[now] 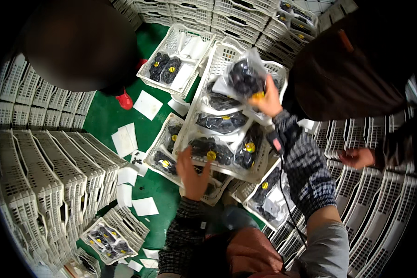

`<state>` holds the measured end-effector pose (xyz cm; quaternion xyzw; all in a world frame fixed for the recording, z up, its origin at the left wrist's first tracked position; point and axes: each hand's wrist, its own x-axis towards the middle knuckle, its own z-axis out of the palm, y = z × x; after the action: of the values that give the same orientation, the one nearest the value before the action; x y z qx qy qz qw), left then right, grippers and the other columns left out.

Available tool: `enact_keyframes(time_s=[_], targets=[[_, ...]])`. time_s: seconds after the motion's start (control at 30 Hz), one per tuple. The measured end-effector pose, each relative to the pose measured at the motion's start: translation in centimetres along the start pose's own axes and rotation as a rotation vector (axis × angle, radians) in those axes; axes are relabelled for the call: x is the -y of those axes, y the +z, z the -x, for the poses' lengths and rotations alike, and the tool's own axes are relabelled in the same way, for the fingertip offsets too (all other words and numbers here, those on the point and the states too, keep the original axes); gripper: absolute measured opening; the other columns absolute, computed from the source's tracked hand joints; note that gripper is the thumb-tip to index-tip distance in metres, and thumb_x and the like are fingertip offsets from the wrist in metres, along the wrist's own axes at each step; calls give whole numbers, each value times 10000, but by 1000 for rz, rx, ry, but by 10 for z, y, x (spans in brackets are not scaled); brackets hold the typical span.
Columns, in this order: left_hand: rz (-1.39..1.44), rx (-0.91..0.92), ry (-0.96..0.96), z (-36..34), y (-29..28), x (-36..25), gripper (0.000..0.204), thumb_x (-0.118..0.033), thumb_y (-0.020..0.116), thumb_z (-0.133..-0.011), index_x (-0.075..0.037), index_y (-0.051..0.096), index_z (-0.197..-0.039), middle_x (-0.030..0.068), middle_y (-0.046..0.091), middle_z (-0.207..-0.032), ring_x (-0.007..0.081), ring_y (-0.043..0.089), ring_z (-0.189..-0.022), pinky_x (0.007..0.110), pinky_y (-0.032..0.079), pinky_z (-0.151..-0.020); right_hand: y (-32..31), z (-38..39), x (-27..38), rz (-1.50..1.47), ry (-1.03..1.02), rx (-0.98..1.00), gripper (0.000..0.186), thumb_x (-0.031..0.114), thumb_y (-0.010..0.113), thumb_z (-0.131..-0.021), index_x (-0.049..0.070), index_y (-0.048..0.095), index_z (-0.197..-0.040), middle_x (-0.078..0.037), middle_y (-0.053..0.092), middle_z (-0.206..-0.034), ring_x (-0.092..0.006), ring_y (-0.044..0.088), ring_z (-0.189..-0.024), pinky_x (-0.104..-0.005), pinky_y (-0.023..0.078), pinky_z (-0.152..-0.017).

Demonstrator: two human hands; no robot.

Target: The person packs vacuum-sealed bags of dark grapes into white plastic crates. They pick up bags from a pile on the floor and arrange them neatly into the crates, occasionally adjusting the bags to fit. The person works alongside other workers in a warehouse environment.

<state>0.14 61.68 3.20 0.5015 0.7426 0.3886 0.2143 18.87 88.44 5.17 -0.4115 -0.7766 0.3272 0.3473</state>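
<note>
My right hand (pixel 268 99) grips a clear bag of black grapes (pixel 246 76) by its lower right side, raised over the far part of a white plastic crate (pixel 252 175). Inside that crate lie several more bagged bunches with yellow round labels, among them one bag of grapes (pixel 213 150) at the near left and another bag (pixel 249 144) at the near right. White padding sheets separate the bunches. At the crate's near left corner, my left hand (pixel 193 173) has its fingers apart, beside the near left bag, and holds nothing.
Another crate with grapes and white sheets (pixel 183 48) stands at the far left. Tall stacks of white crates (pixel 51 171) surround the green floor (pixel 164 197), where paper sheets (pixel 147 105) lie. A co-worker's hand (pixel 359 158) is at the right; another person stands at the far left.
</note>
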Motion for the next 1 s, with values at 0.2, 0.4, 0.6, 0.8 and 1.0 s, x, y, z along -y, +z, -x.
enact_keyframes(time_s=[0.2, 0.4, 0.6, 0.8, 1.0], targets=[[-452, -18, -151, -17, 16, 98, 743, -289, 725, -728, -32, 358, -1321, 187, 444, -1239, 374, 390, -1172, 537, 238, -978, 45, -114, -92, 378, -221, -195, 740, -6, 722, -576, 59, 407, -1242, -194, 508, -1103, -366, 452, -1063, -410, 376, -927], [120, -75, -314, -11, 26, 125, 719, -202, 776, -667, 30, 400, -1234, 185, 486, -1161, 333, 449, -1088, 427, 342, -937, 74, -108, -147, 1039, 19, 220, 555, 109, 679, -624, 177, 495, -1143, -66, 556, -1068, -283, 471, -1084, -460, 353, -903], [325, -73, -445, -7, 28, 124, 580, -142, 786, -653, 23, 460, -1104, 170, 565, -1020, 242, 570, -902, 337, 465, -762, 94, -138, -187, 511, 107, 345, 599, 39, 669, -611, 120, 499, -1179, -163, 575, -1073, -355, 504, -1059, -376, 423, -888], [167, 407, -468, -45, -13, 122, 564, -273, 764, -700, 38, 496, -1087, 172, 582, -1028, 227, 581, -905, 325, 467, -764, 52, -52, -106, 782, -275, -66, 701, 106, 735, -639, 86, 424, -1267, -187, 475, -1200, -367, 417, -1151, -434, 346, -961], [366, 309, -357, -176, 59, 139, 528, -381, 620, -841, 48, 536, -1137, 116, 631, -916, 168, 589, -836, 304, 463, -749, -10, 167, -102, 260, 1022, 115, 521, 219, 738, -687, -21, 497, -1081, -129, 608, -811, -229, 587, -705, -313, 471, -674]])
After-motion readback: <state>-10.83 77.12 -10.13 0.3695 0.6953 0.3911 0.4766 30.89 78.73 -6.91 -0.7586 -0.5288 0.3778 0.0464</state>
